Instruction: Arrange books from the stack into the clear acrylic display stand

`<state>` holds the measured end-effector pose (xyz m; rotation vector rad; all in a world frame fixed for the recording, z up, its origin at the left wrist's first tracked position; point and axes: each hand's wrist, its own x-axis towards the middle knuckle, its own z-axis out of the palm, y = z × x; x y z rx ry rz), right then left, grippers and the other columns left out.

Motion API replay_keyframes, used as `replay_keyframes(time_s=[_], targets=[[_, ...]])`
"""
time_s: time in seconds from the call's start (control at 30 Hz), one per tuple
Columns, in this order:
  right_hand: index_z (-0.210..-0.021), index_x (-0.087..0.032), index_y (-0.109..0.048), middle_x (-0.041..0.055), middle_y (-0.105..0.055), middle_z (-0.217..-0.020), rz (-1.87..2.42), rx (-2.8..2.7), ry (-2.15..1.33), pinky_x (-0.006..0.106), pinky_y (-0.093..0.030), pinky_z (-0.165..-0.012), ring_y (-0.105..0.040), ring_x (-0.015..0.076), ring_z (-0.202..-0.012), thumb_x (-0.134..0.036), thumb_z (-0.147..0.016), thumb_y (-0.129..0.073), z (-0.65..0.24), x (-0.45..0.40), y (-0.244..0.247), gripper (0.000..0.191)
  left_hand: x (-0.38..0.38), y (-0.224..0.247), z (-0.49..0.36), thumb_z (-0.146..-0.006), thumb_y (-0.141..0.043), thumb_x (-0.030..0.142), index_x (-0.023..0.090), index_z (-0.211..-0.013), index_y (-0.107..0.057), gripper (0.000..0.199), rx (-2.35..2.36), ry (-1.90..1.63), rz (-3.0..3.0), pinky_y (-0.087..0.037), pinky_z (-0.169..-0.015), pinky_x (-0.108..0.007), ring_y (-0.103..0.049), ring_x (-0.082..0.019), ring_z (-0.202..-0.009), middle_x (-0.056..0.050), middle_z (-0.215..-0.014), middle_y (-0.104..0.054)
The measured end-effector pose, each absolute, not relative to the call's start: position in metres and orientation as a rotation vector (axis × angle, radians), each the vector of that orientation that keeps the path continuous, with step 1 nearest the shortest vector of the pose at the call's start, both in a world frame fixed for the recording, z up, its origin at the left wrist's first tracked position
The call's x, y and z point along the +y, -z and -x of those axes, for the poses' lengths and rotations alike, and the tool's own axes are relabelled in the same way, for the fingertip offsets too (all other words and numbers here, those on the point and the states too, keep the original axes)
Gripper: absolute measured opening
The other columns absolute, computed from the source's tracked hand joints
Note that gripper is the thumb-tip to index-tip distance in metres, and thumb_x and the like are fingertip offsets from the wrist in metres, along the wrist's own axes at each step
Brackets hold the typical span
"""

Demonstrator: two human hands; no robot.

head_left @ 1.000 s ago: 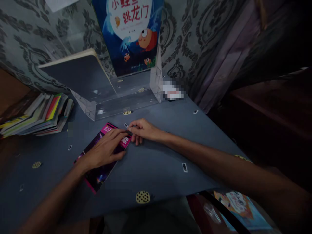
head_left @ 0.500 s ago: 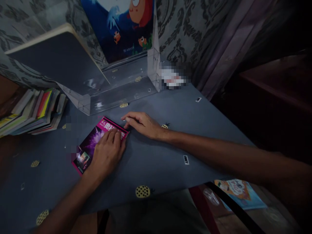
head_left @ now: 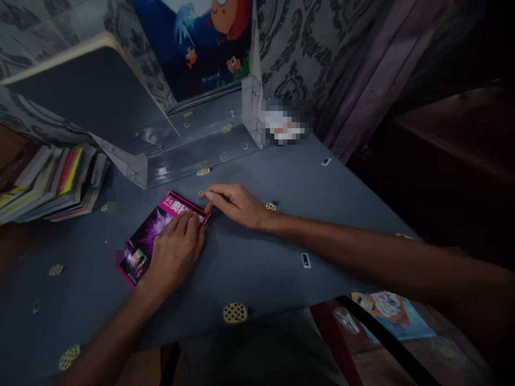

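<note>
A magenta and purple book [head_left: 151, 228] lies closed and flat on the grey-blue tablecloth [head_left: 257, 279]. My left hand [head_left: 179, 244] rests on its cover, palm down, with the fingers laid over the title and not wrapped round the book. At the book's upper right corner is my right hand [head_left: 237, 205], its thumb and bent fingers close to the edge. The right fingertips are apart, and nothing shows between them. Whether they touch the book is hard to tell.
Behind the book stands a clear acrylic rack [head_left: 201, 153] with a dark-backed book [head_left: 88, 91] and a blue fish picture book [head_left: 209, 59]. Piled books [head_left: 56, 185] sit at the left. Another picture book [head_left: 394, 316] lies below the table edge, near a black strap.
The view has shifted very slightly. Both hands keep nearly the same places at the magenta book.
</note>
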<state>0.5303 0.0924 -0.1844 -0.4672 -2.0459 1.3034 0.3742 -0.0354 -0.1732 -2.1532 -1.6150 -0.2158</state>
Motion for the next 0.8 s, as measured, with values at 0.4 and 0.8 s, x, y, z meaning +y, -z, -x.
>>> replay_keyframes(time_s=[0.4, 0.8], targets=[[-0.08, -0.018, -0.063, 0.0019, -0.066, -0.077, 0.49, -2.235, -1.061, 0.029, -0.043, -0.08, -0.06, 0.0155, -0.079, -0.031, -0.105, -0.039, -0.53, 0.09, 0.185, 0.036, -0.037, 0.18, -0.373, -0.102, -0.045, 0.025, 0.011, -0.106, -0.065, 0.025, -1.655, 0.232, 2.145, -0.058, -0.086, -0.041, -0.071, -0.029, -0.102, -0.018, -0.108, -0.074], [-0.088, -0.014, -0.067, 0.0063, -0.068, -0.073, 0.22, -2.601, -0.163, 0.034, -0.041, -0.078, -0.058, 0.0185, -0.07, -0.024, -0.106, -0.038, -0.534, 0.077, 0.19, 0.035, -0.053, 0.16, -0.329, -0.104, -0.04, 0.035, 0.019, -0.118, -0.065, 0.033, -1.925, 0.235, 2.213, -0.056, -0.093, -0.043, -0.068, -0.028, -0.112, -0.012, -0.121, -0.072]])
